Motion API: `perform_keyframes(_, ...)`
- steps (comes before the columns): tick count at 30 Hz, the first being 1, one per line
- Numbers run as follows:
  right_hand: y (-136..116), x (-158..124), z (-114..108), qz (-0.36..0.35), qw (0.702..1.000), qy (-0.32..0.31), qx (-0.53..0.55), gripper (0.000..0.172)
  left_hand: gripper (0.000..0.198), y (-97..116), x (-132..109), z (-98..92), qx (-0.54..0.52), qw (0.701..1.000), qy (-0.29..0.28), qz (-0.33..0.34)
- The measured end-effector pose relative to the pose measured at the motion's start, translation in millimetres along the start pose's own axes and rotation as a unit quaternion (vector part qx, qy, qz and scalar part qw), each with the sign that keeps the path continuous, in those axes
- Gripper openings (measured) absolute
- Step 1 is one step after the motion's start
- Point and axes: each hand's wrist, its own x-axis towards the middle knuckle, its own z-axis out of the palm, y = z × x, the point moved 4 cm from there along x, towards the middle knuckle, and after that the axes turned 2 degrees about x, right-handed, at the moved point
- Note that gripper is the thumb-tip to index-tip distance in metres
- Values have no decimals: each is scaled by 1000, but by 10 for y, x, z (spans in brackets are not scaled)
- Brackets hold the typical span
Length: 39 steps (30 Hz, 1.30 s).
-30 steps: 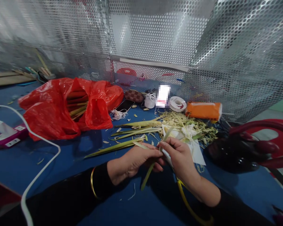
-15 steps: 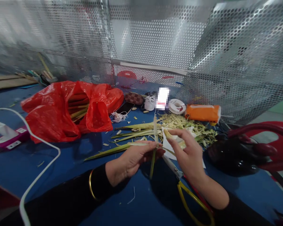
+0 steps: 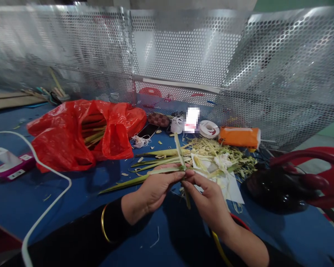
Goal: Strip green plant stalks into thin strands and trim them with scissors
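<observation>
Crossed strips of pale green plant leaf stand between my hands, one upright and another lying sideways. My left hand pinches them where they cross, thumb on top. At the same crossing, my right hand closes its thumb and fingertips on the strips. A strip end hangs below the fingers. Under my right hand lies a tool with yellow and red handles, mostly covered by the wrist. Just beyond my hands, long green stalks lie on the blue table.
A red plastic bag of stalks stands left, beside a white cable and purple power strip. Plant shavings and white paper lie right, near a dark pot. Behind are an orange packet and perforated metal screen.
My right hand has moved left from above the paper to the crossing of the strips. The upright strip now leans left, and the tool's blades are no longer visible.
</observation>
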Motion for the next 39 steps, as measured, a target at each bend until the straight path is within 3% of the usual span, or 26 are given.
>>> perform_keyframes(11, -15, -7, -2, -17, 999, -42, -4, 21, 20, 6, 7, -33, 6, 999, 36, -18)
perform_keyframes(19, -43, 2, -40, -35, 995, -57, -80, 26, 17, 13, 30, -64, -13, 997, 62, -33)
perform_keyframes(21, -86, 31, -147, -60, 989, -30, -132, 28, 17, 32, 29, -72, -6, 998, 59, -28)
perform_keyframes(24, -165, 89, -370, -112, 968, 87, -207, 21, 15, 44, 23, -67, 37, 998, 31, -29)
perform_keyframes(25, -171, 109, -407, -120, 964, 101, -213, 17, 15, 43, 20, -60, 52, 998, 22, -31)
perform_keyframes(30, -7, 168, -248, -27, 990, -28, -133, 20, 15, 50, 6, -47, 97, 994, 54, -10)
perform_keyframes(33, 34, 137, -156, -11, 992, -42, -121, 22, 16, 43, 14, -57, 158, 984, 74, 30)
perform_keyframes(39, 45, 63, -86, -51, 984, -51, -164, 18, 10, -16, 54, -119, 247, 962, 104, 52)
